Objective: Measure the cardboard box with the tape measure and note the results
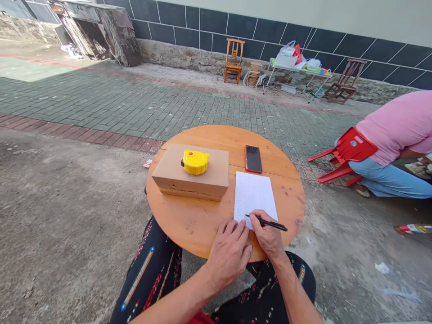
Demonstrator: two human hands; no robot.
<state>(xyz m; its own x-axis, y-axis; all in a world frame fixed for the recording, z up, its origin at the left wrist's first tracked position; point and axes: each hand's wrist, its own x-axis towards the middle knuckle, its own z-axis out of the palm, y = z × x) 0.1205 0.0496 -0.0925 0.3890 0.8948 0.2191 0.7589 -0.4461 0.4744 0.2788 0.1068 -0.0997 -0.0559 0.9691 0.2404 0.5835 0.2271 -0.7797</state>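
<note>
A white sheet of paper with rows of faint writing lies on the round wooden table. My right hand grips a black pen, its tip at the lower part of the sheet. Flat on the table, my left hand rests with its fingertips at the sheet's lower left corner. A cardboard box sits to the left, and on top of it is a yellow tape measure. Beyond the paper lies a phone with a red edge and a dark screen.
At the right, a person in a pink top bends forward on a red plastic chair. Along the far wall stand a wooden chair, a folding table with bags, and a dark chair. A bottle lies on the ground.
</note>
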